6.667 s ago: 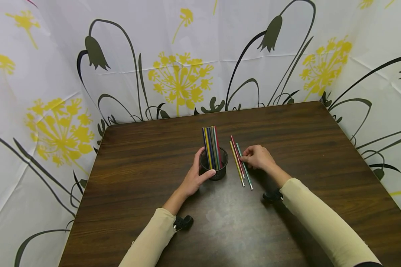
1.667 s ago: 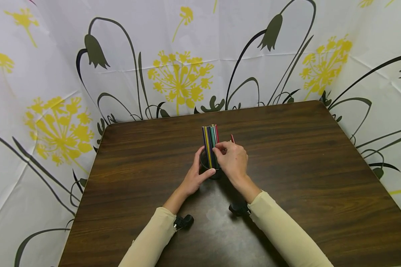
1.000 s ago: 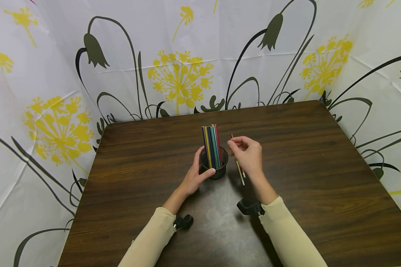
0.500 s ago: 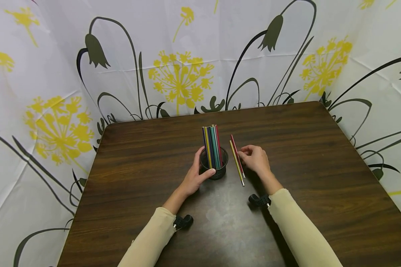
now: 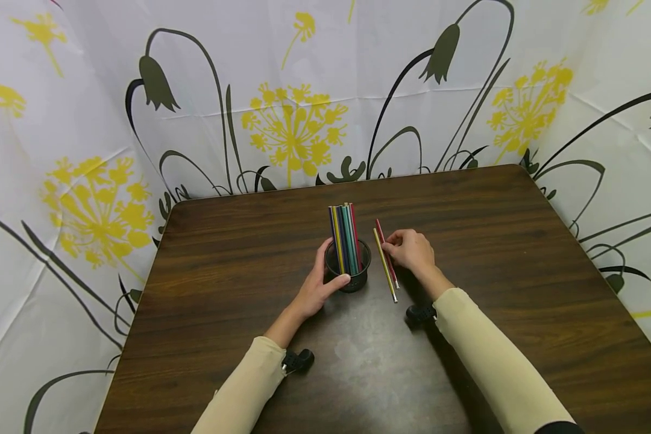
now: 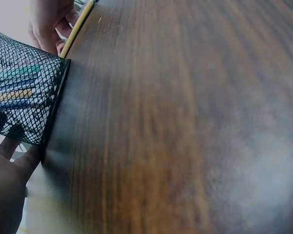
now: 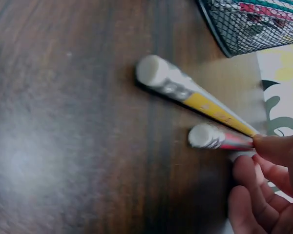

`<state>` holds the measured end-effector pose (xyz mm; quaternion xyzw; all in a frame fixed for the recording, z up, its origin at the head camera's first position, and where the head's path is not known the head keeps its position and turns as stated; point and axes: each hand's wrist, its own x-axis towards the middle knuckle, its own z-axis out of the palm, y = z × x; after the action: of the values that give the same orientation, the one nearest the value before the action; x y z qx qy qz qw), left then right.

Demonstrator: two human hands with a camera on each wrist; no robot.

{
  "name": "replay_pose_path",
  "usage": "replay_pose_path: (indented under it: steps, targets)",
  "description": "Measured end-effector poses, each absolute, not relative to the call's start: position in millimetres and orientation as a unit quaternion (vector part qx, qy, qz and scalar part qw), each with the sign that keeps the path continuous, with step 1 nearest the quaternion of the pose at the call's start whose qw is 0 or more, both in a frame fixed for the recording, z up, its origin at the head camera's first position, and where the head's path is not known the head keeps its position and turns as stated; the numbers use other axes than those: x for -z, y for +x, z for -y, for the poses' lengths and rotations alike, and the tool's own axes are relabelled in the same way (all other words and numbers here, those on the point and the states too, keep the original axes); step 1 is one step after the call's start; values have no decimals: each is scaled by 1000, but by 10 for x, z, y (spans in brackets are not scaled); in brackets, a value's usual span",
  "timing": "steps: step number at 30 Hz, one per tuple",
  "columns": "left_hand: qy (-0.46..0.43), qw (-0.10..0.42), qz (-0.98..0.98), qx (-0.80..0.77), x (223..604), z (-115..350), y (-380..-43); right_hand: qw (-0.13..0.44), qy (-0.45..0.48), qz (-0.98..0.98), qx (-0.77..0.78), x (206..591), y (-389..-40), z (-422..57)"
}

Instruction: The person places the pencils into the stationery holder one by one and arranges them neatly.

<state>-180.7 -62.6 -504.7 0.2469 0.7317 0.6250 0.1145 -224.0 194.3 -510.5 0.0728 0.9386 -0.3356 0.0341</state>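
Observation:
My left hand (image 5: 313, 290) grips a black mesh pencil cup (image 5: 354, 283), thumb at the front and fingers round the far left side. The cup stands upright with several coloured pencils (image 5: 345, 238) in it. To its right, a yellow pencil (image 5: 384, 260) and a red pencil (image 5: 379, 226) lie side by side on the table. My right hand (image 5: 414, 249) pinches the red pencil between thumb and finger. Both pencils show white eraser ends in the right wrist view, the yellow one (image 7: 207, 108) beside the red one (image 7: 234, 141).
The dark wood-grain table (image 5: 239, 253) reaches back to a white curtain (image 5: 325, 60) printed with yellow and grey-green flowers. A black wrist camera (image 5: 298, 361) is strapped at the left wrist and another (image 5: 420, 315) at the right.
A green pencil left the table and went into the cup by my right hand. That hand then moved back right and took hold of the red pencil. My left hand stayed on the cup.

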Motion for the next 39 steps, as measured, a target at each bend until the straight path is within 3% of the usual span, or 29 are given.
replay_pose_path:
  steps: [13, 25, 33, 39]
  targets:
    - [236, 114, -740, -619, 5229, 637, -1857, 36, 80, -973, 215, 4988, -2218, -1952]
    - [234, 111, -738, -623, 5247, 637, -1866, 82, 84, -951, 284, 4784, -2214, -2090]
    - [236, 117, -739, -620, 5211, 639, -1871, 40, 41, -913, 403, 4374, -2150, -2103]
    - [247, 127, -732, -622, 4939, 630, -1783, -9, -2, -866, 500, 4016, -2037, -2060]
